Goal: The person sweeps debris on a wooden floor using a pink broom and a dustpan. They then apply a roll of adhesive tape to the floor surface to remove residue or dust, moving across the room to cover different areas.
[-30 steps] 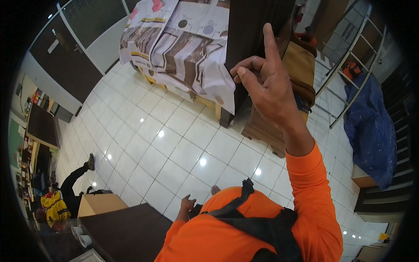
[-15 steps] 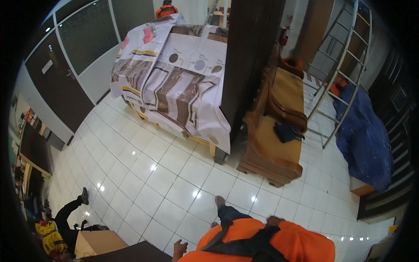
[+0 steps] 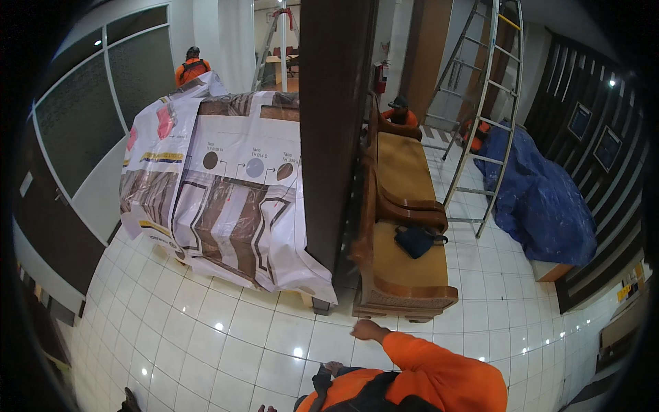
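Observation:
My right hand (image 3: 371, 331), at the end of an orange sleeve, is held out over the tiled floor in front of the wooden sofa (image 3: 406, 299). Its fingers are curled in and nothing shows in them. At the lower edge only the fingertips of my left hand (image 3: 266, 408) come into view, apart and with nothing between them. A dark pouch (image 3: 416, 242) lies on the sofa's tan seat, beyond my right hand.
A printed plastic sheet (image 3: 237, 206) drapes a bulky thing left of a dark pillar (image 3: 336, 130). Right of the sofa stand a metal ladder (image 3: 491, 123) and a heap under a blue tarp (image 3: 542, 196). Three people in orange (image 3: 192, 69) (image 3: 400, 113) (image 3: 475, 134) are farther off.
My view has swung right and up. My right hand has stretched forward from beside my body toward the sofa. My left hand has sunk almost out of view.

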Tool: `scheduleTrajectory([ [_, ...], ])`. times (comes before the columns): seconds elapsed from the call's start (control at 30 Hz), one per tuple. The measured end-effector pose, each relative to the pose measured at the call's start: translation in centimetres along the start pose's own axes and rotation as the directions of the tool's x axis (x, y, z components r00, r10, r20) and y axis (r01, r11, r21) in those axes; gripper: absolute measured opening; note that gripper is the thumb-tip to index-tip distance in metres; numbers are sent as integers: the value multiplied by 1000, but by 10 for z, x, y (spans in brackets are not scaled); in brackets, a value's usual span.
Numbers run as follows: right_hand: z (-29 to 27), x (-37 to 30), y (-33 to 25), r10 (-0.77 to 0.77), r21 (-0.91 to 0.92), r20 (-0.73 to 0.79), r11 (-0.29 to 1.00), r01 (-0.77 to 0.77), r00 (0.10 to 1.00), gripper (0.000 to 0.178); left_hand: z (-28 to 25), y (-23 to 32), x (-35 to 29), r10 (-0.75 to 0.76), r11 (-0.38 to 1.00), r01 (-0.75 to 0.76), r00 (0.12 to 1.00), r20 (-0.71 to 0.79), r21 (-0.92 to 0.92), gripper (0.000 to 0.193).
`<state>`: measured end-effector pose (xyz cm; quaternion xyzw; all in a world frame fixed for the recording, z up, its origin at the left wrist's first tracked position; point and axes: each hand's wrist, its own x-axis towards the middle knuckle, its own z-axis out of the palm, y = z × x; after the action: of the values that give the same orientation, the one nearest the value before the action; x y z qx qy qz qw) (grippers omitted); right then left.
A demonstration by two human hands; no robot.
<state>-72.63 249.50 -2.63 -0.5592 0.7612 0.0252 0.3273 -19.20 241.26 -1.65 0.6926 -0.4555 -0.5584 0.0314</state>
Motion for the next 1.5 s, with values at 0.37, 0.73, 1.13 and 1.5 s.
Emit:
scheduleTrajectory([
  [0.37, -18, 70, -72, 287, 7, 46, 958, -288, 957, 36, -108, 63, 137, -2, 994, -8, 996, 91, 110, 56],
  [0.73, 24, 146, -242, 546, 255, 8, 809, -530, 838, 64, -331, 7, 261, -93, 996, 92, 987, -132, -14, 62],
  [1.13, -57, 515, -452, 87, -72, 366, 995, -65, 926, 46, -533, 128, 380, -148, 966, 58, 922, -357, -252, 63],
  [1.5, -270, 883, -784, -243, -84, 93, 964, 251, 966, 44, -643, 118, 495, -513, 852, 426, 794, -326, -304, 63],
])
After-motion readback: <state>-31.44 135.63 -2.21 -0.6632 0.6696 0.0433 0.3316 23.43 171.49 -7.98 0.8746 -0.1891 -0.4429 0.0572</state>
